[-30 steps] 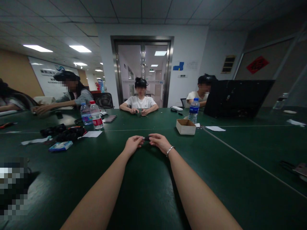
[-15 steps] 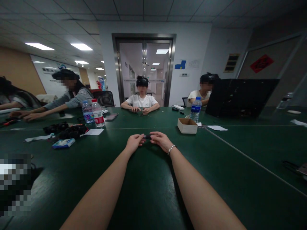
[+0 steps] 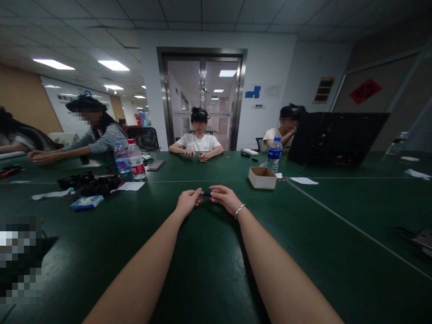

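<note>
A small dark object (image 3: 206, 193) spans the gap between my two hands, just above the green table (image 3: 209, 252). My left hand (image 3: 189, 201) pinches its left end, where a lighter tip shows at the fingertips. On the other end the fingers of my right hand (image 3: 225, 198) are closed, and a silver bracelet circles that wrist. What the object is cannot be made out. To the right of my hands stands an open cardboard box (image 3: 262, 178), nearest to my right hand.
Two bottles (image 3: 136, 159) stand at the left, near black gear (image 3: 96, 185), a blue packet (image 3: 87, 202) and paper (image 3: 131, 186). Behind the box is a blue-labelled bottle (image 3: 274, 155). A large black panel (image 3: 337, 137) stands at right. Several people sit around the table.
The view has shifted slightly. My hands keep their hold on the dark object. At the left, a person's hands have drawn together; at the right, a person's hand has risen to the face.
</note>
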{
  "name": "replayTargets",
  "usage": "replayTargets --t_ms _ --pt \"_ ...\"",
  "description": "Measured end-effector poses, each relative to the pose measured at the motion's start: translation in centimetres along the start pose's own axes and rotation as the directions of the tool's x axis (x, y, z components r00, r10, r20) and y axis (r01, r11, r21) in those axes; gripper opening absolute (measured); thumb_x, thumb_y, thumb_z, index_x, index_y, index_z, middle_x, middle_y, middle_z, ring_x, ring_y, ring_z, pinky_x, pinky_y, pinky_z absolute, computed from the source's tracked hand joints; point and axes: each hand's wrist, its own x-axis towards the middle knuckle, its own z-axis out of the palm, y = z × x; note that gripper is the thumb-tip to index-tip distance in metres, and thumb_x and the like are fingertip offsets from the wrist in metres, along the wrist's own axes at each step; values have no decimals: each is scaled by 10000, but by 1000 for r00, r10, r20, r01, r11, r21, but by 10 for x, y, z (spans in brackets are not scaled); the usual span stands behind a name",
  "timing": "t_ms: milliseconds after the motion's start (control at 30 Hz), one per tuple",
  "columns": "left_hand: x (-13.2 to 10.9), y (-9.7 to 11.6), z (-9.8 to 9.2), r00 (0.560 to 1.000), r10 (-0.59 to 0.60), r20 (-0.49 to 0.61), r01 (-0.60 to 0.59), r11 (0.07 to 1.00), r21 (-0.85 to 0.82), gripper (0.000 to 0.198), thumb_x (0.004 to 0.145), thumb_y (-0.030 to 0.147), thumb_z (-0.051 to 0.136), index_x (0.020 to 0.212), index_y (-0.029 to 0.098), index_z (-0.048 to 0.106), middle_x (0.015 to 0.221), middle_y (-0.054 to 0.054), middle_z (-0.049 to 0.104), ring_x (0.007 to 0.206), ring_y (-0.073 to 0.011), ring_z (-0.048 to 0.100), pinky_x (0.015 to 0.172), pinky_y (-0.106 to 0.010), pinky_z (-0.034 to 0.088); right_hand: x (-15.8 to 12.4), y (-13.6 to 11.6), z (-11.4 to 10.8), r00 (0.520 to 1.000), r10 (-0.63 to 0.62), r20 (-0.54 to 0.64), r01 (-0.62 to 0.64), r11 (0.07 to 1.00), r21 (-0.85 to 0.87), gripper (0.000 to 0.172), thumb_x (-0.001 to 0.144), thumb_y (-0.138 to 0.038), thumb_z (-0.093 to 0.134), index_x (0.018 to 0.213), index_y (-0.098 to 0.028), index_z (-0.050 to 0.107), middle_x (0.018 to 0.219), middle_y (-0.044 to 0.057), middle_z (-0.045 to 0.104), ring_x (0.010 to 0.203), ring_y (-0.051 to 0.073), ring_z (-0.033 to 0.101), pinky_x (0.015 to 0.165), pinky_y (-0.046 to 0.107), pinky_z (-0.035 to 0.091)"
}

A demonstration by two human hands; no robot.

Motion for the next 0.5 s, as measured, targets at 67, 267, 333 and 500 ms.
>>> replayTargets --t_ms 67,267,333,500 --pt "1 -1 0 1000 -3 -2 3 1000 12 485 699 576 580 761 99 649 677 -79 650 560 -116 563 530 -219 440 -1 -1 0 1000 2 0 -2 1000 -7 233 665 -55 716 875 -141 664 825 33 609 641 90 612 618 182 544" --pt "1 -2 -1 1000 2 7 -3 999 51 520 710 605 543 753 98 650 640 -84 642 532 -117 549 518 -222 427 -2 -2 1 1000 2 4 -2 1000 3 237 652 -50 721 862 -148 670 837 31 600 660 95 607 621 181 542" --pt "1 -2 0 1000 17 6 -18 997 77 532 717 619 519 729 103 645 619 -80 637 515 -117 541 516 -225 423 -2 -2 1 1000 3 8 -3 1000 5 238 651 -53 723 862 -150 671 835 32 600 670 98 606 625 184 542" --pt "1 -3 -1 1000 28 -10 -26 984 176 584 718 678 449 636 128 627 545 -63 607 458 -120 507 477 -232 389 -3 -3 1 1000 0 23 0 1000 -1 247 657 -63 724 881 -150 667 858 38 607 690 103 608 633 190 544"
